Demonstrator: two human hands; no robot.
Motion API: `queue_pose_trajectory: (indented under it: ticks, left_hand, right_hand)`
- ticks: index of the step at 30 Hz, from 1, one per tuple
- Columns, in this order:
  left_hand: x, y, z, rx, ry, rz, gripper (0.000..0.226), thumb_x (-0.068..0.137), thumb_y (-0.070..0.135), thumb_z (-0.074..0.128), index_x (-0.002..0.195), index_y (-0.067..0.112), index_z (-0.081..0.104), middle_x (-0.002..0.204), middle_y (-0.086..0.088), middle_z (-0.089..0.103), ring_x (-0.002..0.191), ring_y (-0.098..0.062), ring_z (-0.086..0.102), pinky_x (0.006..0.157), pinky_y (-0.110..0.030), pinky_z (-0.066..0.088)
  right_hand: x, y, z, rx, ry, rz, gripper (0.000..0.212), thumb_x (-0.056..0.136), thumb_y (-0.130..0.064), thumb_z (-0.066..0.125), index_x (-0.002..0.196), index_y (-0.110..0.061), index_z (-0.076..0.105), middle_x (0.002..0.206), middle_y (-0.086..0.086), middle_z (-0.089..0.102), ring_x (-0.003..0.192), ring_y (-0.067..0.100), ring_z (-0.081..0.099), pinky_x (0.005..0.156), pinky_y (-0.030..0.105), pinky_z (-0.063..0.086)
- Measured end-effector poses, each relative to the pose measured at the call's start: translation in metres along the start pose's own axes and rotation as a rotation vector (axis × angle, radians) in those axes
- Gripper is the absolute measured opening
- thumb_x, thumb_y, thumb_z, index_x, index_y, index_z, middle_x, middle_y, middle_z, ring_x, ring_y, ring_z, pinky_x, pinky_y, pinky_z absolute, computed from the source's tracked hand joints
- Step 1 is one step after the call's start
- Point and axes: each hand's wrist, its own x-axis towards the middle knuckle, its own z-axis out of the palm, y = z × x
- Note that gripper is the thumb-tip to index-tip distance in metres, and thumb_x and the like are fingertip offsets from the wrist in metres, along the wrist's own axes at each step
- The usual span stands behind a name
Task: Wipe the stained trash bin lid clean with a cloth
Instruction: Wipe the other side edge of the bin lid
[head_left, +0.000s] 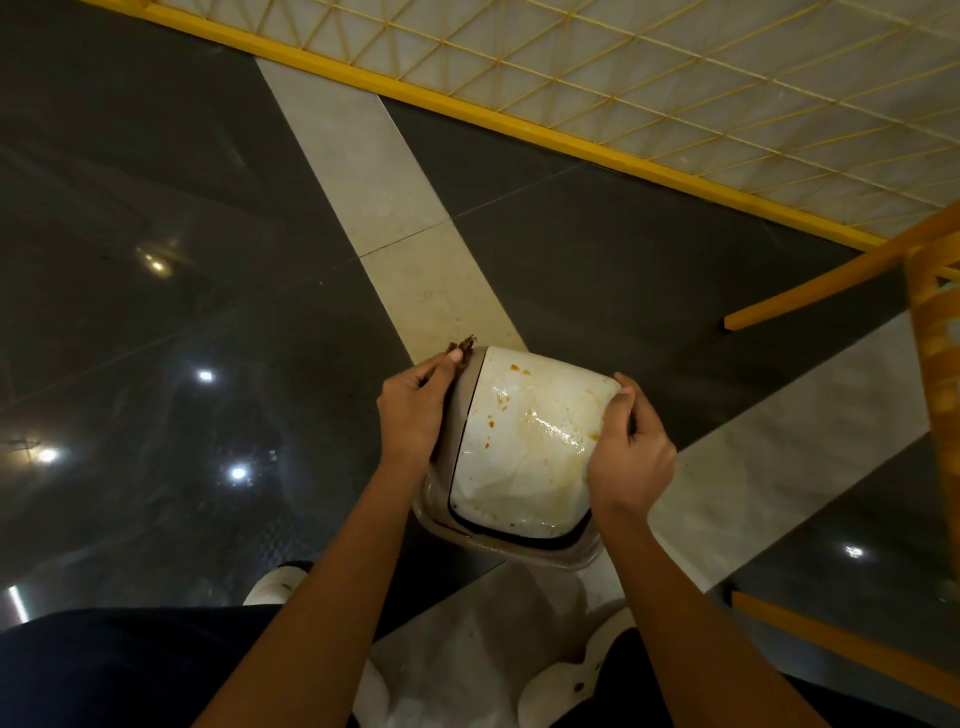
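Note:
A white trash bin lid (524, 447) with a beige frame is held up in front of me, its top smeared with orange-brown stains and a wet glossy patch. My left hand (415, 410) grips its left edge, with a small brown scrap (462, 344) poking out by the fingertips. My right hand (628, 452) grips its right edge. The white bin body (483, 639) stands below the lid, between my legs. No cloth is in view.
The floor is dark glossy tile (182, 312) crossed by pale stone strips (395, 197). A yellow-framed lattice screen (675, 78) runs along the far side. A yellow wooden chair (930, 322) stands at the right. White shoes (275, 584) show below.

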Motion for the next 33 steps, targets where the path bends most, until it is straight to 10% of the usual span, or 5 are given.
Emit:
queue_pose_trajectory:
  ticks: [3, 8, 33]
  left_hand:
    - [-0.016, -0.003, -0.003, 0.051, 0.045, 0.065, 0.017, 0.087, 0.028, 0.061, 0.102, 0.030, 0.066, 0.086, 0.021, 0.065, 0.079, 0.017, 0.056, 0.073, -0.001, 0.042]
    - [-0.030, -0.007, -0.003, 0.138, 0.077, 0.234, 0.021, 0.087, 0.026, 0.061, 0.108, 0.028, 0.066, 0.095, 0.020, 0.066, 0.093, 0.008, 0.058, 0.085, -0.010, 0.044]
    - [-0.004, -0.019, -0.009, 0.155, 0.038, 0.035, 0.023, 0.088, 0.029, 0.060, 0.106, 0.018, 0.069, 0.088, 0.013, 0.066, 0.075, 0.011, 0.055, 0.065, -0.006, 0.043]
  right_hand:
    - [0.000, 0.002, 0.000, -0.002, 0.011, -0.006, 0.031, 0.096, -0.034, 0.041, 0.116, -0.027, 0.064, 0.113, -0.001, 0.067, 0.101, 0.017, 0.060, 0.085, 0.028, 0.046]
    - [0.002, 0.002, 0.002, -0.017, 0.008, -0.002, 0.029, 0.097, -0.032, 0.042, 0.115, -0.027, 0.064, 0.115, -0.003, 0.066, 0.102, 0.015, 0.060, 0.087, 0.028, 0.046]
    - [0.002, 0.003, 0.001, -0.021, 0.004, -0.006, 0.031, 0.096, -0.035, 0.040, 0.116, -0.027, 0.064, 0.113, 0.001, 0.067, 0.101, 0.019, 0.061, 0.087, 0.033, 0.048]
